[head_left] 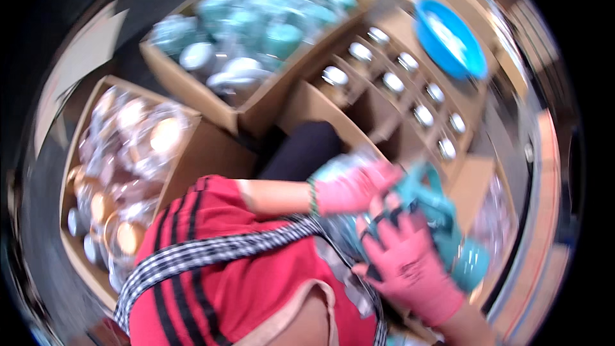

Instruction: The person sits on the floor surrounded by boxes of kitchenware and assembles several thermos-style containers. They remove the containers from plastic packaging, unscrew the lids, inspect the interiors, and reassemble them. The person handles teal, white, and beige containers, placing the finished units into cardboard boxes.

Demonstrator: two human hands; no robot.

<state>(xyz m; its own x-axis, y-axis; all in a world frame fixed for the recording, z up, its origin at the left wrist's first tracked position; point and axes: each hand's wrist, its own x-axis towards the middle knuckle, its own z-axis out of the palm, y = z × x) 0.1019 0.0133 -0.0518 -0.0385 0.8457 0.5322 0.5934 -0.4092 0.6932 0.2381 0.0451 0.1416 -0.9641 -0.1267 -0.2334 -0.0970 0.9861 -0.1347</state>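
Note:
Both my hands wear pink gloves and are together in front of my body. A teal bottle with a loop handle (439,214) lies tilted under them, partly in clear plastic wrap. My left hand (352,189) is closed at the bottle's upper left end, where the wrap bunches. Across its body lies my right hand (410,259), fingers curled on it with dark bands near the fingertips. A round teal part (471,264) sticks out beyond my right hand. Motion blur hides details of the grip.
Ahead is a large carton (240,115) of wrapped teal and white bottles. At left, another carton (179,179) holds wrapped bottles with tan lids. A divided box (320,106) with several silver-capped items stands ahead right, a blue basin (477,64) at its far side.

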